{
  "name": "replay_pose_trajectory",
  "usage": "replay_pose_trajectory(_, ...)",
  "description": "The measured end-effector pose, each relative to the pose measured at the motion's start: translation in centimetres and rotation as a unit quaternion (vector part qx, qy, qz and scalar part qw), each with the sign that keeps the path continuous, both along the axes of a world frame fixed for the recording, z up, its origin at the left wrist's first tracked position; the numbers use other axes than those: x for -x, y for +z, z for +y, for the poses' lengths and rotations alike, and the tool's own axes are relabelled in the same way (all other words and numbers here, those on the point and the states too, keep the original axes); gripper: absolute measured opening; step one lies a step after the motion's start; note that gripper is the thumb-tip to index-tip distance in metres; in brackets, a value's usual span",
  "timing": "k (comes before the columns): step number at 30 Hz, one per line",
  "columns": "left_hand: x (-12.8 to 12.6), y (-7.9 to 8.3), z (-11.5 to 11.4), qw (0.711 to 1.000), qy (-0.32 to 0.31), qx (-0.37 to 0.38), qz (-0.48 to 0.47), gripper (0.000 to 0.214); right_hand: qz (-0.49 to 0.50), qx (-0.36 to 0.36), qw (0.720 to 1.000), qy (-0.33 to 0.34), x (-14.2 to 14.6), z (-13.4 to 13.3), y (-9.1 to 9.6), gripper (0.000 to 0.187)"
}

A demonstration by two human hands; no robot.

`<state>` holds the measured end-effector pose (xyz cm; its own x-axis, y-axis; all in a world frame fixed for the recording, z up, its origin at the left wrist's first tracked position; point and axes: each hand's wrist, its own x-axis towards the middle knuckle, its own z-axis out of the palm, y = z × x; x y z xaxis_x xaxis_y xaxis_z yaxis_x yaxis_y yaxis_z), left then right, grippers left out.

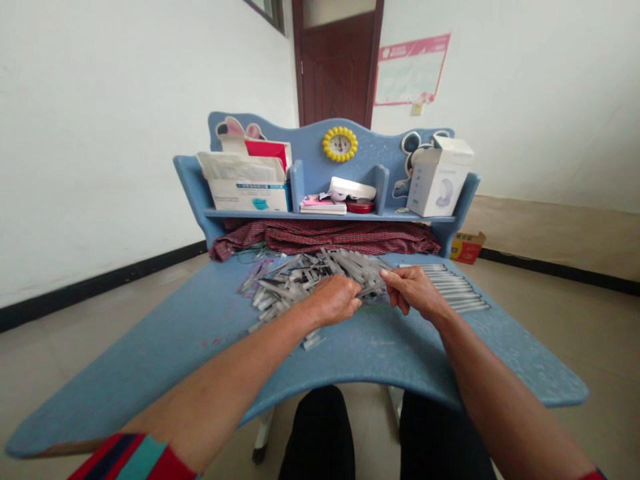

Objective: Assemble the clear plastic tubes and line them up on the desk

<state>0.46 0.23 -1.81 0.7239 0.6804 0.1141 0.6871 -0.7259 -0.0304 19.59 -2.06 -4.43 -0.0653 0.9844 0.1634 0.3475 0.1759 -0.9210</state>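
A loose pile of thin, grey, translucent stick-like pieces (pixel 280 293) covers the middle of the desk; their exact kind is too blurred to tell. My left hand (pixel 336 298) is closed at the pile's front edge. Across from it, my right hand (pixel 413 291) has its thumb and fingers pinched together. A thin grey stick (pixel 373 290) spans the short gap between both hands, its ends hidden by the fingers. To the right of my right hand, several slim grey sticks with dark tips (pixel 457 290) lie side by side in a neat row.
The blue desk (pixel 165 347) has a raised shelf (pixel 320 216) at the back. On it stand a mask box (pixel 250 197), a white box (pixel 440 180) and small items around a red round tin (pixel 360 207). Checked cloth (pixel 325 237) lies bunched beneath the shelf.
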Motion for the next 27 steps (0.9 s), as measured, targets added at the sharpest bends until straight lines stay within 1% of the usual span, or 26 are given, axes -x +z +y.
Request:
replay_pose_trajectory(8,0.04,-0.04,0.17,0.999,0.007,0.022,-0.034,0.019,-0.016,0.010,1.000,-0.015,0.05,-0.10,0.16,0.054)
replay_pose_trajectory(10,0.04,-0.01,0.30,0.998,0.004,0.044,-0.049,0.018,-0.018,0.014,1.000,-0.018,0.15,-0.21,0.29,0.054)
replay_pose_trajectory(13,0.02,0.13,0.46,0.991,-0.022,0.106,-0.074,0.017,-0.020,0.016,0.999,-0.022,0.25,-0.36,0.46,0.055)
replay_pose_trajectory(15,0.03,0.21,0.46,0.981,-0.034,0.165,-0.093,0.018,-0.020,0.011,0.999,-0.025,0.24,-0.37,0.51,0.056)
replay_pose_trajectory(18,0.10,0.27,0.30,0.949,-0.019,0.291,-0.122,0.020,-0.024,0.004,0.999,-0.020,0.10,-0.27,0.44,0.058)
replay_pose_trajectory(20,0.16,0.33,0.15,0.926,-0.016,0.351,-0.139,0.022,-0.031,0.002,0.999,-0.018,0.01,-0.20,0.37,0.059)
replay_pose_trajectory(23,0.23,0.51,0.00,0.913,-0.022,0.377,-0.154,0.021,-0.033,0.003,0.999,-0.025,-0.03,-0.16,0.33,0.058)
replay_pose_trajectory(27,0.29,0.69,0.14,0.911,-0.013,0.381,-0.155,0.020,-0.033,0.004,0.999,-0.030,0.00,-0.19,0.34,0.058)
